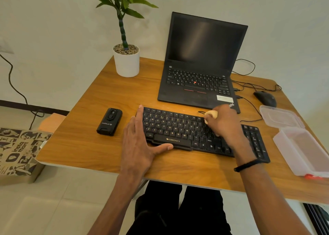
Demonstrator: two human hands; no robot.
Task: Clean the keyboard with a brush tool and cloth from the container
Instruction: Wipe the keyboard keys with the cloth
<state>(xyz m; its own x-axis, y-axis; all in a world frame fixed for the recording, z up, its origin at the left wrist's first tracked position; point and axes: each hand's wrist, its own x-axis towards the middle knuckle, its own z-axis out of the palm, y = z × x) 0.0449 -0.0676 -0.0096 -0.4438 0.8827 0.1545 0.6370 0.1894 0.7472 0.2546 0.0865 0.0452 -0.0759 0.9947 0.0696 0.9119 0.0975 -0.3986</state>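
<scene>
Two hands on keyboard point(187, 131), mid-desk point(92, 145). Left hand point(140, 142) flat, fingers straight, bracing keyboard's left end. Right hand point(224, 122) clenched round pale brush tool point(211, 114) over right-centre keys. Keyboard looks light, slippery; steady by edge. Brush small, rigid.

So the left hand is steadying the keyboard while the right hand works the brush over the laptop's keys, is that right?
Not quite. In the head view the right hand holds the brush over the black keyboard, not the laptop, which sits untouched behind it. The rest stands: the left hand lies flat against the keyboard's left end, steadying it.
</scene>
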